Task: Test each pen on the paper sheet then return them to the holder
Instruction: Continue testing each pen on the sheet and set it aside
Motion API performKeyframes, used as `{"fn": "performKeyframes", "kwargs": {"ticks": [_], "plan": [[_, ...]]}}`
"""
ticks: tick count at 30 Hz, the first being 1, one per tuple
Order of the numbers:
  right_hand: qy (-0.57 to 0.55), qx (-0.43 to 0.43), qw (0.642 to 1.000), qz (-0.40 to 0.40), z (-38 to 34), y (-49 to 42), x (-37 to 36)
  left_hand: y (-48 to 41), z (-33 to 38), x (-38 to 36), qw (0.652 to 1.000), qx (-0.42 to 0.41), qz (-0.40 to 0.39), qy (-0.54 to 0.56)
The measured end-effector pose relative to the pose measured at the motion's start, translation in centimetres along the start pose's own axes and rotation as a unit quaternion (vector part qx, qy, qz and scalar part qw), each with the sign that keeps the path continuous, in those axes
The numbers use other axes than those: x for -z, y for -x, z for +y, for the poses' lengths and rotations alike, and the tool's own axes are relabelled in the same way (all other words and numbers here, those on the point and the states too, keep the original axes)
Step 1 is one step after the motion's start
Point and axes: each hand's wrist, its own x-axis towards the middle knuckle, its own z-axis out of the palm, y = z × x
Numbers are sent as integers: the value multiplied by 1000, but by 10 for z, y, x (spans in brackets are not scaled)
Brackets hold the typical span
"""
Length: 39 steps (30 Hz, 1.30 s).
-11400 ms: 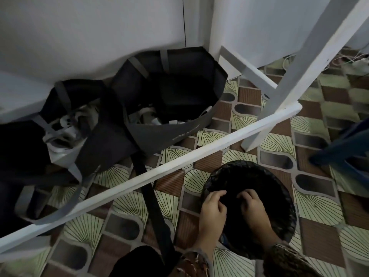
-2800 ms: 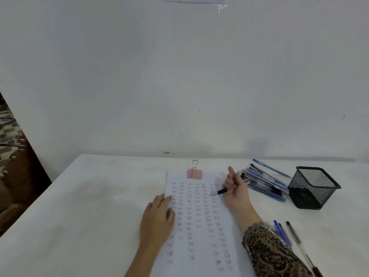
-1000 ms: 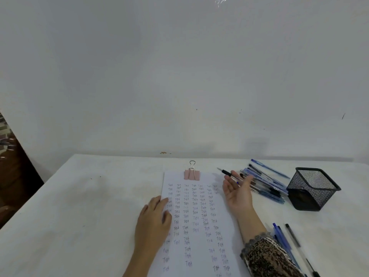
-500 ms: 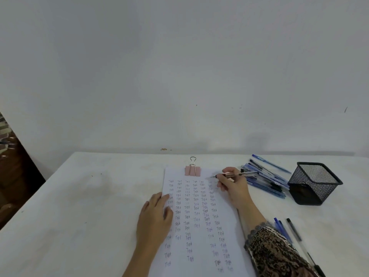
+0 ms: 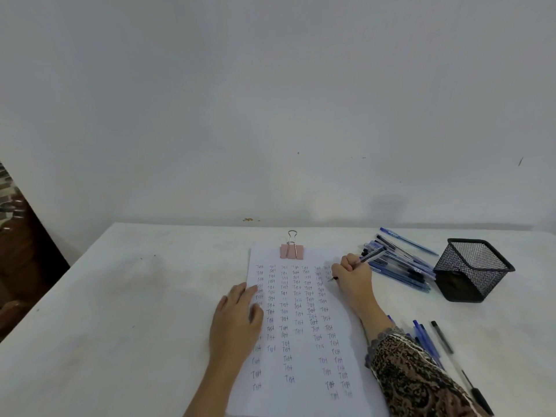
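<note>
currently the step in hand is the writing test. the right hand [image 5: 350, 275] grips one pen [image 5: 371, 256], fingers curled round the barrel, with the tip at the upper right column of the paper sheet [image 5: 304, 326]. whether the tip touches the sheet cannot be told. the left hand [image 5: 237, 320] lies flat, fingers straight, on the left edge of the sheet and pins it to the worktop [image 5: 120, 311]. a binder clip [image 5: 291, 251] sits on the top edge of the sheet.

the mesh holder [image 5: 474, 269] stands to the right, well apart from the sheet; no pen shows above its rim. a pile of pens [image 5: 400, 266] lies between sheet and holder. a second group of pens [image 5: 427, 338] lies beside the right forearm. which group is already tested cannot be told.

the next move, by judgement: complete the mark, lift the pen, carry it over the pile and lower it into the holder. the holder looks light, so a gentle release is advised.
</note>
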Motion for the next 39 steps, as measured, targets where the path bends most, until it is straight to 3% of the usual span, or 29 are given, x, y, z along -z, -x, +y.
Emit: {"fn": "performKeyframes", "kwargs": {"ticks": [39], "plan": [[50, 24, 998, 43, -14, 11, -5, 0, -2, 3, 1000, -19, -20, -16]]}}
